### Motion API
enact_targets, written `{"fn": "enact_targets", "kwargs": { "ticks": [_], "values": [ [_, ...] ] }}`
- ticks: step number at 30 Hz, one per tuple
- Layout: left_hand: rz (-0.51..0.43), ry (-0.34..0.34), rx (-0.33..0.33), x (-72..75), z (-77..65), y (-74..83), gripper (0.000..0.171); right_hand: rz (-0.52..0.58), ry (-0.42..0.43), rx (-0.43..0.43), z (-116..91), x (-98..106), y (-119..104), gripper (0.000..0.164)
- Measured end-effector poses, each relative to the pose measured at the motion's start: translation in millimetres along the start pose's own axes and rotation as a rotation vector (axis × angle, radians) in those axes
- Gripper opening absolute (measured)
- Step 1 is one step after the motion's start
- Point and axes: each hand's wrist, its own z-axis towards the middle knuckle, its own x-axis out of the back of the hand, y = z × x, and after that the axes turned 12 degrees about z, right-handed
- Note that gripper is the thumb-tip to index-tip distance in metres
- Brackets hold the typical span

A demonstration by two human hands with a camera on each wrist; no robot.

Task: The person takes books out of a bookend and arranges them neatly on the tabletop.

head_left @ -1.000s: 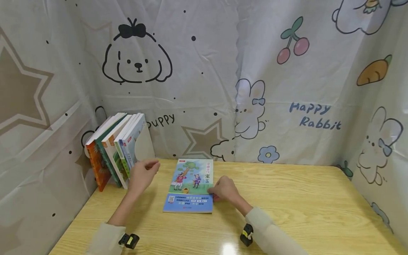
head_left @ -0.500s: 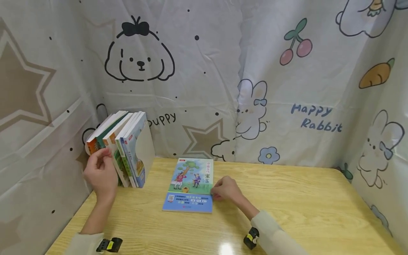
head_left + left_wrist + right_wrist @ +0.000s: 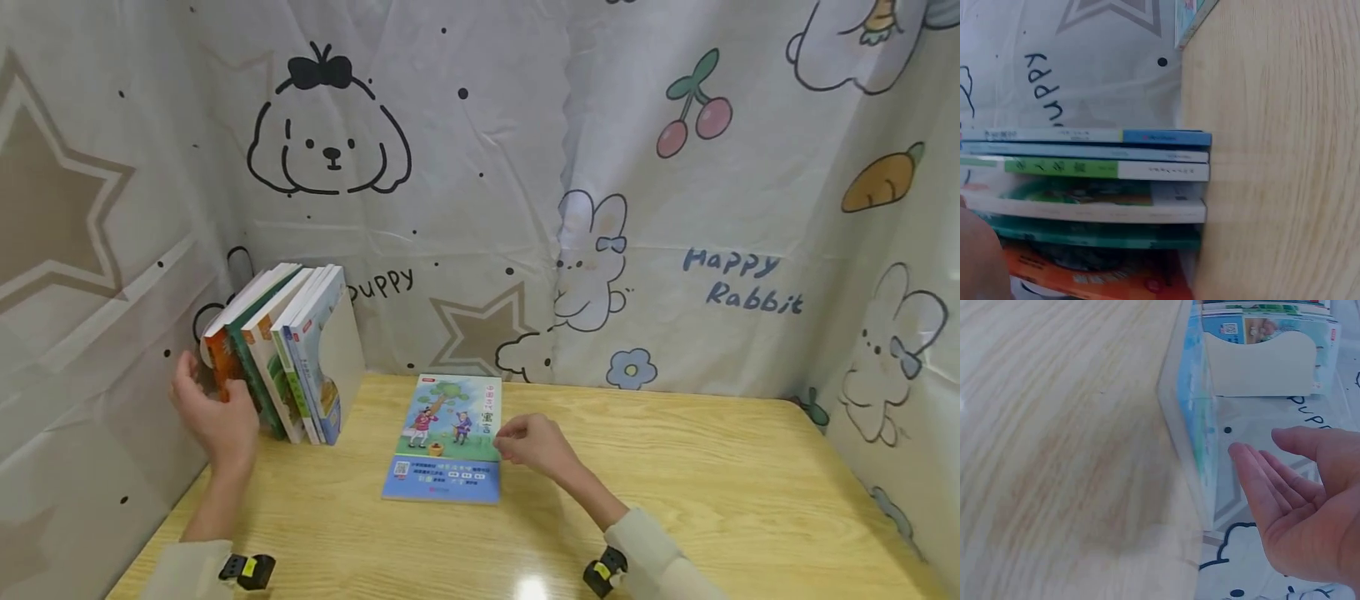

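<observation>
My left hand (image 3: pixel 220 427) is at the left end of a row of upright books, its thumb and fingers spread beside the orange book (image 3: pixel 219 357). Leaning alongside are a dark green book (image 3: pixel 251 373) and several white and blue ones (image 3: pixel 306 367). The left wrist view shows their spines and only a blurred part of the left hand (image 3: pixel 982 262). A picture book (image 3: pixel 442 442) with a blue lower band lies flat on the table. By its right edge is my right hand (image 3: pixel 536 446); in the right wrist view the thumb stands apart from the extended fingers (image 3: pixel 1257 481).
A white bookend (image 3: pixel 347 354) stands at the right side of the row. The wooden table (image 3: pixel 712 483) reaches back to a patterned cloth (image 3: pixel 480 192) hung behind and along both sides. Each wrist wears a small black camera (image 3: pixel 249 571).
My left hand has moved left from beside the flat book, across the row's front, to the orange book, its fingers spreading. The right hand has drawn slightly off the flat book's edge.
</observation>
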Motion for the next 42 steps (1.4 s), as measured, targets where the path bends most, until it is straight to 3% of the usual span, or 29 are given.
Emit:
{"fn": "enact_targets", "kwargs": {
  "ticks": [3,9,18,22,31,42],
  "values": [
    [0.017,-0.033,0.056,-2.1,6.9,-9.3,0.058,0.03,-0.007,0.012,-2,3,-4,0.021],
    [0.062,-0.108,0.087,-5.2,9.9,-24.3,0.047,0.064,0.003,-0.003,-8,8,-5,0.023],
    [0.183,-0.104,-0.005,-7.4,14.5,-50.5,0.034,0.073,0.024,-0.012,-14,17,5,0.025],
    [0.213,-0.079,-0.01,-8.0,14.7,-61.5,0.032,0.079,0.029,-0.014,-16,20,6,0.026],
    [0.228,-0.054,-0.028,-6.7,17.9,-60.8,0.029,0.121,0.034,0.007,-20,20,-2,0.027],
    [0.267,0.02,-0.07,6.6,9.8,-60.6,0.027,0.131,0.044,0.007,-23,24,-2,0.028]
  ]
}}
